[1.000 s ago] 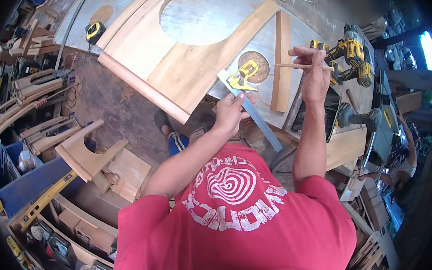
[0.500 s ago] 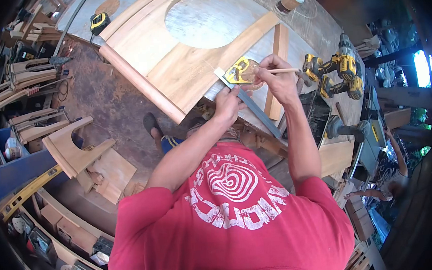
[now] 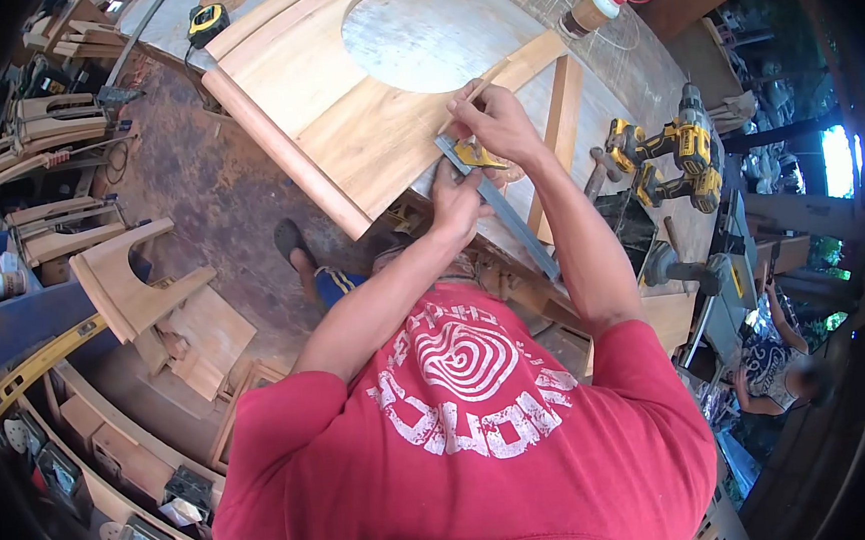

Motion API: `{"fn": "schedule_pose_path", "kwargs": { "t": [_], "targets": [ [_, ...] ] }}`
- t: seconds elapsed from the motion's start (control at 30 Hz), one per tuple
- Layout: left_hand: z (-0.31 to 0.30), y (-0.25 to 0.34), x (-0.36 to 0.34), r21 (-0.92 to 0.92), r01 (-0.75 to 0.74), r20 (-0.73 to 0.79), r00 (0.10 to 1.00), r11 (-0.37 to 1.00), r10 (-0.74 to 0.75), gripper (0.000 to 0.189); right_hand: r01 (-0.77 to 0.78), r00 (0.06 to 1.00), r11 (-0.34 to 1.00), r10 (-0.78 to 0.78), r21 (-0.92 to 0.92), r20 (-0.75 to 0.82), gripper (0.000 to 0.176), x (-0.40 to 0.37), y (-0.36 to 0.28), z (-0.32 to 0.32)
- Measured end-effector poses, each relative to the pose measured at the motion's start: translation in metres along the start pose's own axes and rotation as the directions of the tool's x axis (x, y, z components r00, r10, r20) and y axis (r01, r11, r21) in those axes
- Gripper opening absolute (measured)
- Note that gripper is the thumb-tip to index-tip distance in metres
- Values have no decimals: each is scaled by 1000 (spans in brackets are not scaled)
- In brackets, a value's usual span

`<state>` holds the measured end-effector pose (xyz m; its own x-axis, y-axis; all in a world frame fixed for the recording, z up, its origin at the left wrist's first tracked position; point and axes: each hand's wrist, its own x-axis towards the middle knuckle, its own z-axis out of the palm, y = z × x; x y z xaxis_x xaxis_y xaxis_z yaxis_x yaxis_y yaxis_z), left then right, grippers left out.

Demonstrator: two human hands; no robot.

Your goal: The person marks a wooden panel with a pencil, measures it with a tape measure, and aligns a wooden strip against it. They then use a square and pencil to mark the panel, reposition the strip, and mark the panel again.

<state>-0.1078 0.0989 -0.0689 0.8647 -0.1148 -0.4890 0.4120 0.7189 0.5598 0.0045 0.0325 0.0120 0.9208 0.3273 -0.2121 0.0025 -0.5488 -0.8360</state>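
My left hand (image 3: 458,206) grips a combination square (image 3: 518,226) with a long grey metal blade and a yellow head. The square lies at the near edge of a pale wooden panel (image 3: 374,144) with a curved cut-out. My right hand (image 3: 499,125) is closed around a wooden pencil (image 3: 488,78). The pencil slants down over the panel beside the square's end; whether its tip touches the wood is hard to see. Part of the yellow head is hidden beneath my right hand.
A tape measure (image 3: 207,25) lies at the table's far left, a glue bottle (image 3: 591,14) at the back. Yellow-black cordless drills (image 3: 686,140) stand on the right. A wooden strip (image 3: 562,110) crosses the table. Curved wooden parts (image 3: 138,286) are at left; another person (image 3: 768,367) is at right.
My right hand has moved up and left, from over the square's yellow head onto the panel. The pencil has swung from pointing right to slanting up-right. My left hand stays on the square.
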Motion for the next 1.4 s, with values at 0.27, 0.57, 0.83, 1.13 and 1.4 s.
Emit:
{"fn": "schedule_pose_path", "kwargs": {
  "t": [0.27,0.57,0.83,1.13,1.4],
  "targets": [
    [1,0,0,-19,-5,-36,999,1000,4,36,65,998,957,-56,-283,42,24,7,-10,5],
    [1,1,0,-38,4,-37,999,999,-5,37,94,995,931,-79,-352,56,24,11,-10,7],
    [1,2,-1,-32,-5,-6,1000,999,5,43,106,994,914,-87,-392,66,24,14,-11,7],
    [1,2,0,-61,-1,-18,1000,998,0,40,117,993,880,-92,-461,76,24,20,-12,9],
    [-2,4,1,18,26,-9,1000,999,-26,40,210,950,946,-257,-247,-175,26,11,5,-16]
  ]
}}
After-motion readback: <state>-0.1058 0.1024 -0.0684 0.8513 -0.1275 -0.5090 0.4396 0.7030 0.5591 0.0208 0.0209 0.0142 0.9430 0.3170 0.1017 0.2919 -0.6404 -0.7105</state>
